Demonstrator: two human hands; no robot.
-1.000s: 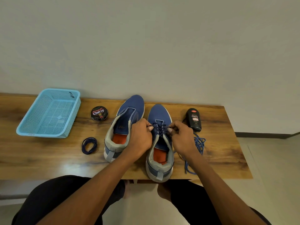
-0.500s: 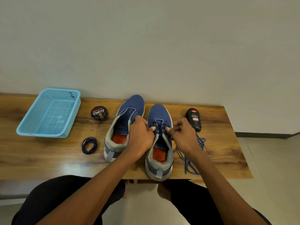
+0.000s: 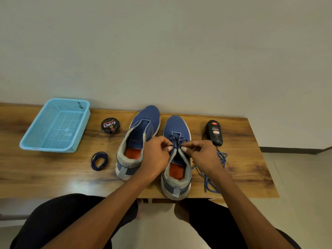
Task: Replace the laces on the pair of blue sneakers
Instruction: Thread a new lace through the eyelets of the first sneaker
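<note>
While both hands work at the lacing of one shoe, the wooden table (image 3: 53, 177) carries two blue sneakers, one blue mesh basket (image 3: 55, 125), one round tin of polish (image 3: 110, 125), one black polish bottle (image 3: 214, 133), one coiled dark lace (image 3: 99, 161) and one loose heap of brighter blue lace (image 3: 215, 169). The sneakers stand side by side near the middle of the table, toes toward the wall and heels toward the person. The left sneaker (image 3: 140, 139) has no lace at all; its tongue lies open, showing a grey collar and an orange insole. The right sneaker (image 3: 177, 155) has a dark blue lace crossed through its front eyelets, with the same grey collar, orange insole and a pale heel tab hanging near the table's front edge. The left hand (image 3: 157, 157) has its fingers curled, thumb and forefinger pinching the lace at the left side of the eyelets. The right hand (image 3: 203, 155) mirrors it, fingers curled and pinching at the right side; how much lace it holds cannot be told. The loose lace trails on the table just right of that sneaker, under the right wrist. The coiled lace lies apart, between the basket and the left sneaker.
</note>
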